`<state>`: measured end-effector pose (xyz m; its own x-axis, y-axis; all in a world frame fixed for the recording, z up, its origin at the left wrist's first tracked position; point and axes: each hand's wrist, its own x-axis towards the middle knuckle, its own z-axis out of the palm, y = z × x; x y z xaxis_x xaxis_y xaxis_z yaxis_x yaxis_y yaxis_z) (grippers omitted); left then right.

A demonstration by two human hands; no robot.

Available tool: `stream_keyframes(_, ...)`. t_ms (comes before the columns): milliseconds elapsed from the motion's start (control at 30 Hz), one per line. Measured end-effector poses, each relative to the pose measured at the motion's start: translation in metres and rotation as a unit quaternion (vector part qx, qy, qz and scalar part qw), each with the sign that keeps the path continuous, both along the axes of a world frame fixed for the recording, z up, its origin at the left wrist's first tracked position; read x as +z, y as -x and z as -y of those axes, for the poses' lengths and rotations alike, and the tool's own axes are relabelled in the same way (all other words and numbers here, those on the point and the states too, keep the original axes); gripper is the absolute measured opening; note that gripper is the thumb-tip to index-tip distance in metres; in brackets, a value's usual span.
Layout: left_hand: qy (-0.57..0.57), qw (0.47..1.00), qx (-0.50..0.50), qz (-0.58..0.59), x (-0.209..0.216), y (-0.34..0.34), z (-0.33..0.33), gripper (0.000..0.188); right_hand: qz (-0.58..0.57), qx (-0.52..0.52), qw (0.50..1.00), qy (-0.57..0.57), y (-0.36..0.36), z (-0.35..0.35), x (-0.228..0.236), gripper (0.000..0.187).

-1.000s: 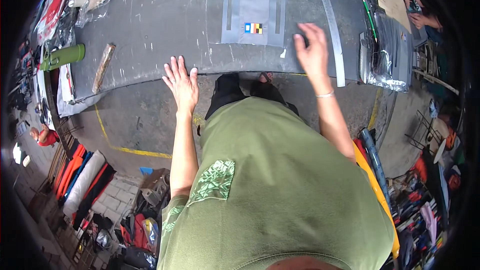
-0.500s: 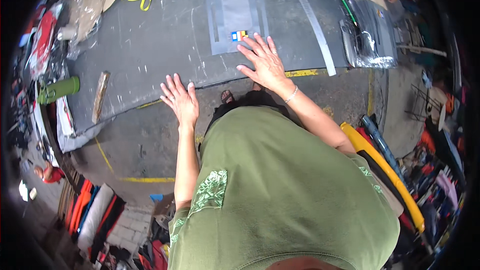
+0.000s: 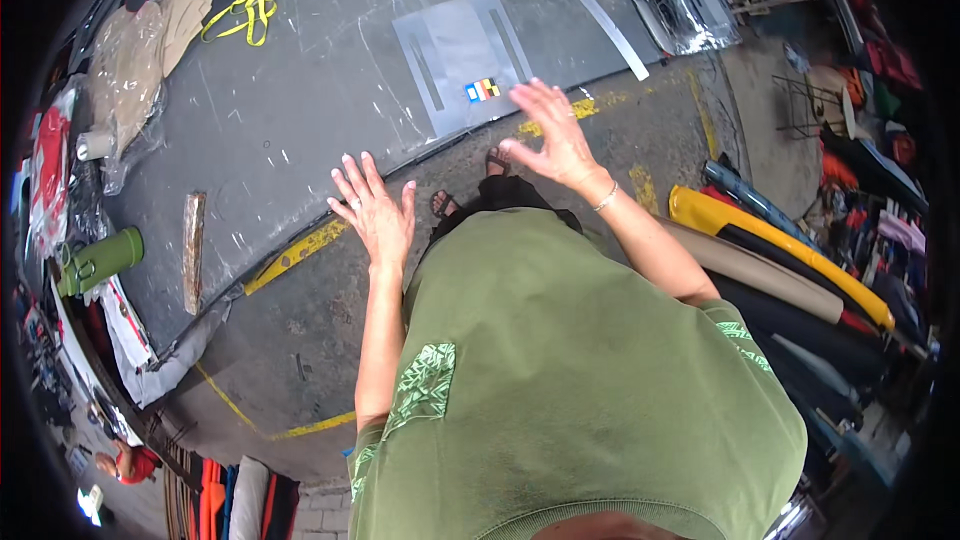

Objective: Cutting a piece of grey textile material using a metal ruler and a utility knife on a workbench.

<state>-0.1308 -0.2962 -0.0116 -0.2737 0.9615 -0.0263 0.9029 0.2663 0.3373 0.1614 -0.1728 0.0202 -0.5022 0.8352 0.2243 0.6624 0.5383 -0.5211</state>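
Observation:
A grey rectangular sheet [image 3: 448,38] with two long dark strips lies near the front edge of the dark worktable [image 3: 310,80]. On its near end sits a small multicoloured card [image 3: 482,90]. My right hand [image 3: 555,138] hovers just right of that card, at the table edge, its fingers apart, slightly blurred and holding nothing. Farther left, my left hand [image 3: 376,215] is spread over the table's front edge, also holding nothing. Whether its fingertips touch the tabletop I cannot tell.
Yellow strap [image 3: 250,2] and clear plastic wrapping [image 3: 130,70] lie at the far left. A worn wooden stick [image 3: 194,250] and a green bottle [image 3: 105,260] are at the left end. A pale strip [image 3: 590,5] crosses the right side. Fabric rolls [image 3: 790,255] stand behind me on the right.
The whole view has turned and shifted. My right hand has drawn back from over the sheet toward the table's front edge. The left hand stays spread near the edge.

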Motion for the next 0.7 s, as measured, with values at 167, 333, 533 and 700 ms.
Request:
stream_keyframes(167,-0.014,0.999,-0.040,0.006,0.002,0.009,0.003,0.096,-0.160,-0.314,0.935,0.037,-0.007,0.025,-0.042,0.035)
stream_keyframes(333,-0.014,0.998,-0.062,-0.002,-0.004,0.014,0.006,0.100,-0.359,-0.303,0.741,0.481,0.008,0.040,-0.044,0.036)
stream_keyframes(533,-0.017,0.996,-0.086,-0.014,-0.007,0.020,0.010,0.102,-0.411,-0.272,0.695,0.524,0.038,0.026,-0.042,0.054)
stream_keyframes(700,-0.011,0.994,-0.104,-0.016,-0.002,0.024,0.012,0.100,-0.406,-0.302,0.691,0.516,0.041,0.002,-0.049,0.054)
